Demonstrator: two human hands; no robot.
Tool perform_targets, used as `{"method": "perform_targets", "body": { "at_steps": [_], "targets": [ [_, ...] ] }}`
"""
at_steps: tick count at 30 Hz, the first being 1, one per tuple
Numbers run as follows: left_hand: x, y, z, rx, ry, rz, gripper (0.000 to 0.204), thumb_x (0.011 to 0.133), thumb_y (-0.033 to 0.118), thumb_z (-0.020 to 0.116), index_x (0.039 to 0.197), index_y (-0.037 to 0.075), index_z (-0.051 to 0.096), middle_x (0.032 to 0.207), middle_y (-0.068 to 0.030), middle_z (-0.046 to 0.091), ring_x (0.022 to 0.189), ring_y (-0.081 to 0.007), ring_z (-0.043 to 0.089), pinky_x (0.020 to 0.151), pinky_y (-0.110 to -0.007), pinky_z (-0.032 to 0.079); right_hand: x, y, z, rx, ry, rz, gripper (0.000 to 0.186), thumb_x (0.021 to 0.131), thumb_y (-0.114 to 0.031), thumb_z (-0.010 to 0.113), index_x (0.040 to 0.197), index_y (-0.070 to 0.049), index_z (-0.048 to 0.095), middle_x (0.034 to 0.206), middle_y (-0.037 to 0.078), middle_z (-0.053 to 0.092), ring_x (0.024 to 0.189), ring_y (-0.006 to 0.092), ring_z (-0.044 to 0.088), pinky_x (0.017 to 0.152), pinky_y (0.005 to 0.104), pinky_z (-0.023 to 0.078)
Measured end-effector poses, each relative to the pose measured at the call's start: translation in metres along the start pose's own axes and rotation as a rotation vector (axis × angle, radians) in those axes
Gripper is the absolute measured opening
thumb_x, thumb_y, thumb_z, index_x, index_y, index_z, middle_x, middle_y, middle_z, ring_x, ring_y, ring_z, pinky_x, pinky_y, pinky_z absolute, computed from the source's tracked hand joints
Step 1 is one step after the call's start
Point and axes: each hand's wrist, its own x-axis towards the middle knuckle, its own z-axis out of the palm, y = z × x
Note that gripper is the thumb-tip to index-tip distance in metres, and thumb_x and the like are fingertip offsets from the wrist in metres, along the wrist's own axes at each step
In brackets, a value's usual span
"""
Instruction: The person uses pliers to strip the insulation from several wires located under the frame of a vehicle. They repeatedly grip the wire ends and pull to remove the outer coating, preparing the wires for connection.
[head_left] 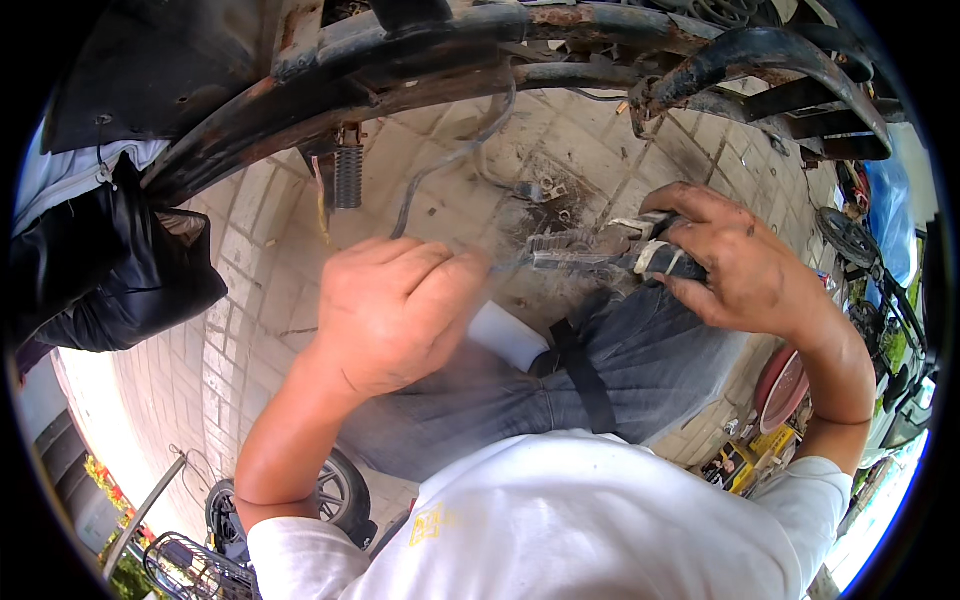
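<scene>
Below the rusty frame (420, 60), right hand (745, 265) grasps pliers (600, 258); left hand (395, 305) pinches cable (440, 170).

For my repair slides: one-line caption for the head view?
Left hand pinches a grey cable while right hand grips pliers under a rusty frame.

The pliers (600, 255) lay level at centre right of the frame, grimy metal jaws pointing left, dark handles wrapped in pale tape. A thin grey cable (440, 170) curved down from the upper centre and met those jaws near frame centre.
</scene>
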Motion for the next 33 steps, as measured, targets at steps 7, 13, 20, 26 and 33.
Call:
{"method": "perform_targets", "body": {
  "at_steps": [7,13,20,26,33],
  "targets": [
    [-0.001,-0.001,0.003,-0.033,0.002,0.007,0.025,0.065,0.002,0.071,0.089,0.001,0.066,0.062,-0.0072,0.055,0.051,-0.0236,0.054,0.047,-0.034,0.041,0.004,-0.006,0.001,-0.143,0.069,-0.043,0.028,0.058,-0.002,0.069,0.084,0.004,0.058,0.117,0.019,0.053,0.108,0.0379,0.053,0.093,0.0430,0.044],
    [0.006,-0.002,0.009,-0.044,0.030,0.014,0.023,0.065,0.003,0.071,0.088,0.002,0.066,0.065,-0.0074,0.059,0.053,-0.0239,0.057,0.048,-0.033,0.042,0.007,0.003,-0.004,-0.187,0.045,-0.074,0.027,0.063,-0.008,0.073,0.084,0.002,0.059,0.114,0.018,0.053,0.109,0.0363,0.052,0.093,0.0412,0.045],
    [-0.028,-0.023,-0.029,0.122,-0.069,-0.062,0.019,0.059,0.013,0.064,0.077,0.011,0.061,0.064,-0.0041,0.057,0.059,-0.0243,0.059,0.050,-0.037,0.047,0.045,-0.016,0.015,-0.326,0.135,-0.124,0.034,0.060,-0.009,0.074,0.089,0.003,0.059,0.116,0.023,0.053,0.111,0.0415,0.051,0.096,0.0461,0.043],
    [-0.011,-0.011,0.015,0.014,0.097,0.034,0.014,0.067,0.019,0.061,0.063,0.009,0.051,0.056,-0.0067,0.052,0.055,-0.0289,0.057,0.046,-0.041,0.043,0.012,0.023,0.015,-0.220,-0.150,0.059,0.039,0.079,-0.013,0.067,0.116,-0.002,0.062,0.118,0.022,0.059,0.106,0.0394,0.057,0.092,0.0433,0.046],
    [-0.015,-0.003,0.035,0.000,0.210,0.092,0.020,0.072,0.021,0.063,0.063,0.009,0.050,0.054,-0.0059,0.054,0.052,-0.0291,0.056,0.043,-0.041,0.041,-0.006,0.067,0.006,-0.244,0.008,-0.223,0.033,0.079,-0.015,0.067,0.110,-0.003,0.064,0.102,0.022,0.062,0.090,0.0336,0.061,0.078,0.0410,0.049]
  ]
}}
